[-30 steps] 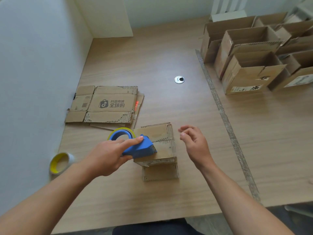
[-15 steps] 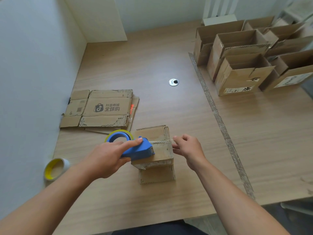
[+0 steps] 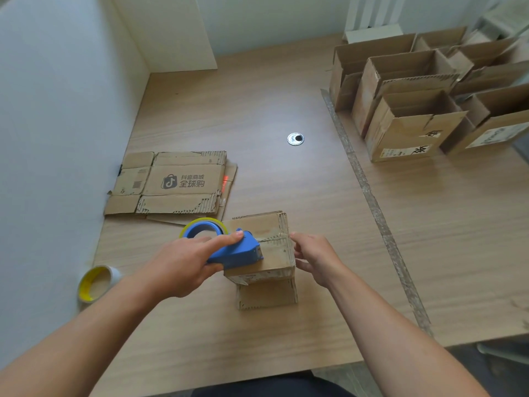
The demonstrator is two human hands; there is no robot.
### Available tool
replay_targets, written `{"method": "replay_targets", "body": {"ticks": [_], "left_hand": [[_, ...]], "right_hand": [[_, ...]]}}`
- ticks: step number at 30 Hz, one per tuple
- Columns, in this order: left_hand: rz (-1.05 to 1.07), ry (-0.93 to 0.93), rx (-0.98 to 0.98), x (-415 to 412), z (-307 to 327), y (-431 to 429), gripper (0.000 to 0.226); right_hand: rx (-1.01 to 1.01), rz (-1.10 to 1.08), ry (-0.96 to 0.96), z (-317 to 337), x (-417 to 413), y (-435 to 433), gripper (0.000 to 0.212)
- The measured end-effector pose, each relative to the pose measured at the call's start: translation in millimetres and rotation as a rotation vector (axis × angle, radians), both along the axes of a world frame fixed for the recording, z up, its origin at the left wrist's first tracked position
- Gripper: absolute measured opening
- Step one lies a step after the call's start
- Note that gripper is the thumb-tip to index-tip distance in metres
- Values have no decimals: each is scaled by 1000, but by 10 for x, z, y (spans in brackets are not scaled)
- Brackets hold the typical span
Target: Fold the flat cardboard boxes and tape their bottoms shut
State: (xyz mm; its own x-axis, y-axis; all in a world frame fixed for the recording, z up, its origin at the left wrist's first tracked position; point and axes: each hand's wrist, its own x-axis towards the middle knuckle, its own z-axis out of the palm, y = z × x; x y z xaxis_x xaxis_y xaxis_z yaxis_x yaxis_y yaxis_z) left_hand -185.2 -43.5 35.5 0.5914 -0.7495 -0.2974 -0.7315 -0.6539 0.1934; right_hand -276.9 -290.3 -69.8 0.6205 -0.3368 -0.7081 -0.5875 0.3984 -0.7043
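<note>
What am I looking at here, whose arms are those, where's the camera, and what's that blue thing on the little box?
There is no machine here. These are a person's two bare arms, seen by a single wide-angle camera worn on their head, looking forward and down. The left hand grips a blue tape dispenser pressed on top of a small cardboard box, which stands on a wooden table. The right hand touches the box's right side, apparently steadying it. To the left lie flat cardboard boxes, not yet folded, and a spare tape roll sits near the wall. At the far right stand folded boxes with their tops open.
</note>
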Motion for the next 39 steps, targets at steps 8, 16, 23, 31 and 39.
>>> {"method": "replay_targets", "body": {"ticks": [8,16,23,31,39], "left_hand": [[-8,-2,-17,9,-3,13,86],[-11,-24,-30,20,-8,8,75],[-30,-27,-52,54,56,-39,72],[-66,-44,50,205,324,-145,67],[2,134,75,469,380,77,67]], "right_hand": [[-109,111,72,-16,-63,-24,49],[-615,253,-127,255,-50,157,34],[-512,185,-78,118,10,210,35],[-431,186,-135,124,24,233,53],[-524,194,-122,162,33,310,49]]}}
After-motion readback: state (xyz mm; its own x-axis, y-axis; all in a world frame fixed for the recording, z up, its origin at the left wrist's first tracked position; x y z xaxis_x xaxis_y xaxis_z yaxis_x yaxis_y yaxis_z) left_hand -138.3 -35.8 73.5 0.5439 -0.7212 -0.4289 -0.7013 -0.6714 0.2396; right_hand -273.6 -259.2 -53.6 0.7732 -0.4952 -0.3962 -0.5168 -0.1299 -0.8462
